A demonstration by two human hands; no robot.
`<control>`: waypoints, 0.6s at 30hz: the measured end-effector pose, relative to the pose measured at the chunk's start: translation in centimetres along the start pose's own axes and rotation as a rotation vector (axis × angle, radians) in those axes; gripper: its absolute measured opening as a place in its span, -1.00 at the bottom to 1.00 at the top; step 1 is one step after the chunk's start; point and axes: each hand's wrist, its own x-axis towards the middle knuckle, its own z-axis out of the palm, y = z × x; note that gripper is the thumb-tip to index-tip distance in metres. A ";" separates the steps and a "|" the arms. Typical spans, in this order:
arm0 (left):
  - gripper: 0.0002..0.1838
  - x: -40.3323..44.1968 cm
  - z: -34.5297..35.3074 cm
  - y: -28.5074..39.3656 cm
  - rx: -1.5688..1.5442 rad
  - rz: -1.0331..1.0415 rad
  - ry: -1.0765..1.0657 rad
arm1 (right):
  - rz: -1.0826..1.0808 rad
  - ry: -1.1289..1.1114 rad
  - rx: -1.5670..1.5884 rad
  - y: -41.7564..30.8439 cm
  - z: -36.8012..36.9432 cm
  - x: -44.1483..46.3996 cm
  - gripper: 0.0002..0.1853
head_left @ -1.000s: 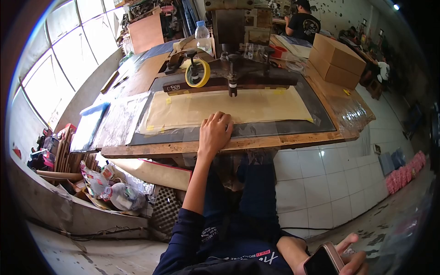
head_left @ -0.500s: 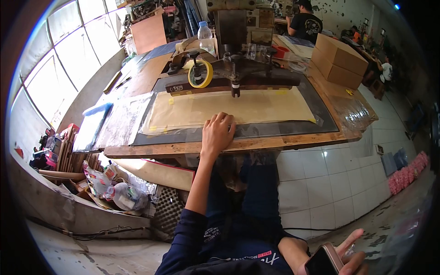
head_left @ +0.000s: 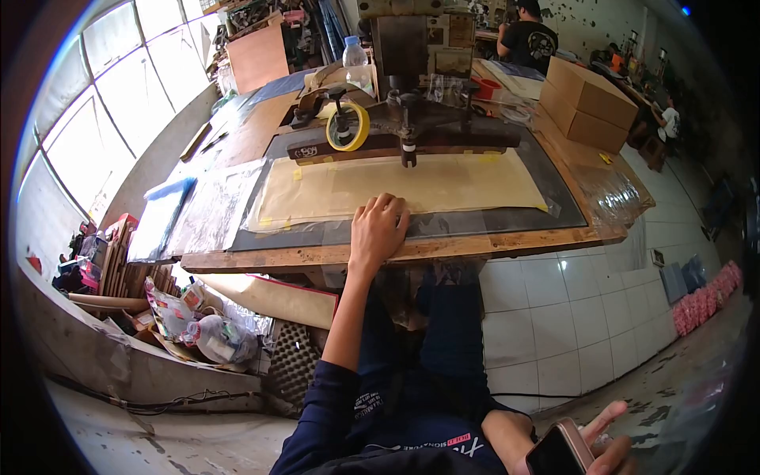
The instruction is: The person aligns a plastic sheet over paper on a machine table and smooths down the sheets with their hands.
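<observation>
My left hand [head_left: 379,228] rests palm down at the front edge of a long cream sheet [head_left: 340,186], fingertips on the sheet and thumb to the right. The sheet has bits of yellow tape on it and lies on a dark mat [head_left: 443,227]. Behind it, a heavy metal machine holds a dark bar [head_left: 427,145] over the sheet's far edge. A roll of yellow tape [head_left: 363,129] hangs on a knob of the machine. At the lower right, my right hand [head_left: 606,451] holds a smartphone [head_left: 554,454], one finger stretched out; its palm is hidden.
Cardboard boxes [head_left: 587,103] stand on the table's right side, near clear plastic [head_left: 606,196]. Plastic sheets [head_left: 210,202] lie at the left. A water bottle [head_left: 354,53] stands behind. Bags and scrap [head_left: 218,336] fill the floor at left. A person [head_left: 529,36] sits farther back.
The fingers of my right hand have shifted slightly around the smartphone. My left hand stays in place on the sheet, and the view has moved very little.
</observation>
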 end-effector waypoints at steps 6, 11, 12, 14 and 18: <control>-0.81 0.1 0.2 0.0 -0.002 0.013 0.015 | -0.006 -0.003 -0.040 0.2 0.3 -0.1 -0.72; -0.82 -0.1 0.1 -0.2 -0.002 0.003 0.030 | -0.005 -0.002 -0.071 0.2 0.3 -0.4 -0.71; -0.80 -0.1 0.0 -0.2 0.002 -0.004 0.013 | -0.008 -0.002 -0.075 0.3 0.6 -0.5 -0.70; -0.79 0.0 -0.1 0.0 -0.011 -0.009 -0.007 | -0.009 -0.005 -0.092 0.3 0.7 -0.4 -0.70; -0.79 0.0 0.0 0.1 0.003 -0.009 -0.018 | -0.015 -0.002 -0.136 -0.2 0.6 -0.6 -0.69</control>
